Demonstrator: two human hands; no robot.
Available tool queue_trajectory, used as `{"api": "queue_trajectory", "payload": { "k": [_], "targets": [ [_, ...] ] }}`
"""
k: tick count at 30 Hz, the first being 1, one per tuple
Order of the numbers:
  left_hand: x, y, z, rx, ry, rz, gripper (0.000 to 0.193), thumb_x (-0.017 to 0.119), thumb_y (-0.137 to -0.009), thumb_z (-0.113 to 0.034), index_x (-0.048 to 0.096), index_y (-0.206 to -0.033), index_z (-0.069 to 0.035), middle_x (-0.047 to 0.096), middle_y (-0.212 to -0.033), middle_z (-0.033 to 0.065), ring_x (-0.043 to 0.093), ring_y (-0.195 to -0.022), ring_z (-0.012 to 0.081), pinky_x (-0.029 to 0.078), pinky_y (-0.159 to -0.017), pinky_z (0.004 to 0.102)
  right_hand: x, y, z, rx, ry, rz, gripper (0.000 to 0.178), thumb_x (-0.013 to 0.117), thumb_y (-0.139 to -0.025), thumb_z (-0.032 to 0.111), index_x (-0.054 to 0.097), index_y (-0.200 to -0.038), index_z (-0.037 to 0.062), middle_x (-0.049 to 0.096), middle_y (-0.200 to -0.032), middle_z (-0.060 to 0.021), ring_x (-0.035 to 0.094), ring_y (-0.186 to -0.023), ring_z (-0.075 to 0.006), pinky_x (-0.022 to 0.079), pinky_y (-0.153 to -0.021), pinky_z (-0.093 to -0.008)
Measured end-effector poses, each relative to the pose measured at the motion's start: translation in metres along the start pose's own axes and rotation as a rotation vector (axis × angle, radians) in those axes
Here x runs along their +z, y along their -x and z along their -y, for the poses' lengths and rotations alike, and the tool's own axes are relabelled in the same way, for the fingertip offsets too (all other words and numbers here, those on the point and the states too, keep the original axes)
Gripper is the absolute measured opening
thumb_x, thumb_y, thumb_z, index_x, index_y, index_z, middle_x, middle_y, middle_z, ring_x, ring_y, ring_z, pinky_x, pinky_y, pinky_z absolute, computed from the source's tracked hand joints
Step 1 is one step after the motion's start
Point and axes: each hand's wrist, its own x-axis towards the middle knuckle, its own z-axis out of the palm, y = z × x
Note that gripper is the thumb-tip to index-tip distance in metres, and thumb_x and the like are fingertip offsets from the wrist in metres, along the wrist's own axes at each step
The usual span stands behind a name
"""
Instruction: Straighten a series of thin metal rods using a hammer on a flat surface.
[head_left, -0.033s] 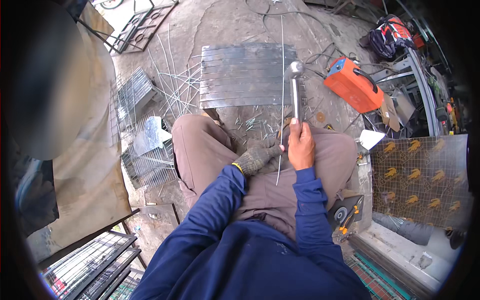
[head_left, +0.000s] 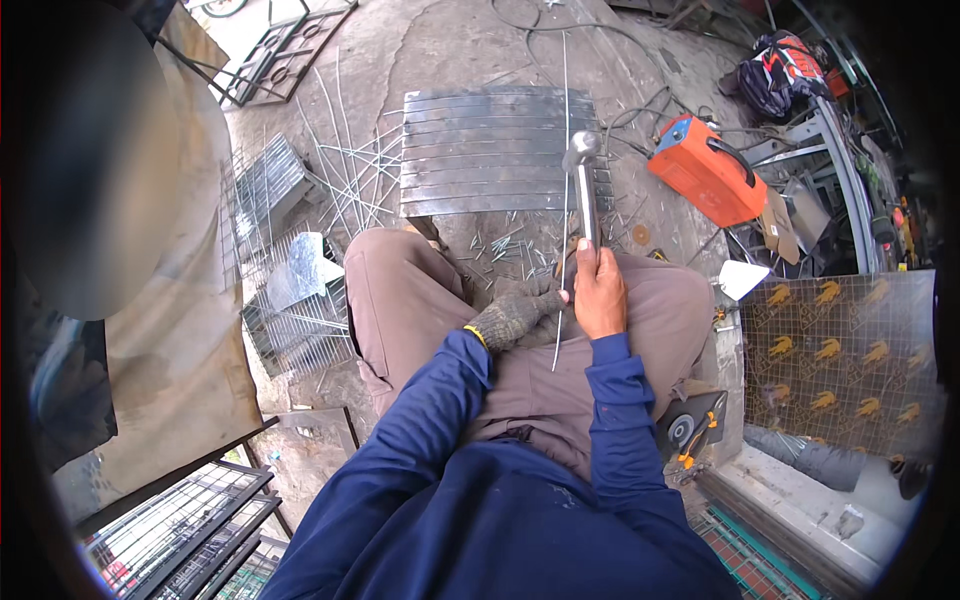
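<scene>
My left hand (head_left: 518,310), in a dark grey knit glove with a yellow cuff edge, is closed on a long thin metal rod (head_left: 564,330). The rod runs from above my lap away past the slatted metal panel (head_left: 490,150) in front of my knees. My bare right hand (head_left: 601,295) grips the handle of a steel hammer (head_left: 589,205), just right of the rod. Its head points away from me, close beside the rod near the panel's right side. What lies under the rod by my left fingers is mostly hidden.
Short cut rod pieces (head_left: 508,246) are scattered between my knees. Long loose rods (head_left: 355,170) lie crossed at left, near wire grids (head_left: 300,325). An orange machine with cables (head_left: 705,172) stands at right. An angle grinder (head_left: 682,430) sits beside my right thigh.
The hammer has dipped slightly, its head moving a little toward me and left. My left hand and the rod keep their place.
</scene>
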Motion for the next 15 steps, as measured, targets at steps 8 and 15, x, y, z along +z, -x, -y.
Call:
{"api": "queue_trajectory", "payload": {
  "k": [8, 15],
  "targets": [
    [0.0, 0.004, -0.003, -0.112, 0.113, 0.074, 0.019, 0.067, -0.096, -0.025, 0.065, -0.098, -0.007, 0.059, -0.075, -0.0018, 0.052, -0.065, 0.0076, 0.043, -0.057, 0.0247, -0.005, -0.005, 0.029, 0.122, 0.0, 0.074, 0.055, 0.046, -0.101, 0.052, 0.053, -0.089, -0.0013, 0.06, -0.067, -0.0188, 0.064, -0.057, -0.0325, 0.051, -0.056, -0.0433],
    [0.001, 0.005, 0.0, -0.091, 0.115, 0.04, 0.02, 0.063, -0.099, -0.022, 0.067, -0.104, -0.004, 0.06, -0.074, -0.0026, 0.05, -0.062, 0.0047, 0.042, -0.055, 0.0223, 0.009, -0.031, -0.007, 0.048, 0.143, 0.05, 0.054, 0.044, -0.101, 0.051, 0.054, -0.088, -0.0005, 0.064, -0.084, -0.0287, 0.06, -0.088, -0.0497, 0.044, -0.078, -0.0546]
  ]
}}
